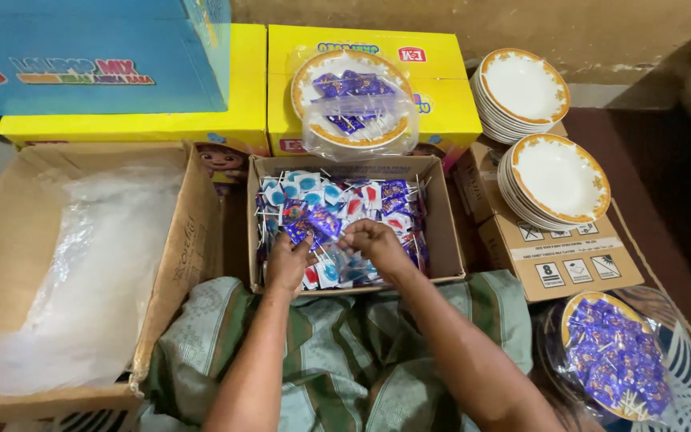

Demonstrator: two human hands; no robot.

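Lollipop box [441, 232] centre; bag-lined carton [5, 240] left; plate stacks [557, 180] right; wrapped plate [353, 100] behind.

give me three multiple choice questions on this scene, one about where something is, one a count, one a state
1. Where are both hands, the left hand and the right hand?
A. in the small cardboard box of wrapped lollipops
B. on the stacked plates
C. in the large box with clear plastic

2. How many stacks of empty plates stand at the right?
A. one
B. two
C. four

3. What state is the plate on the yellow box in?
A. empty and bare
B. broken
C. filled with purple lollipops and wrapped in clear plastic

Answers: 1 A, both hands reach among the lollipops; 2 B, an upper stack and a lower stack; 3 C, the wrapped plate shows purple wrappers under plastic.
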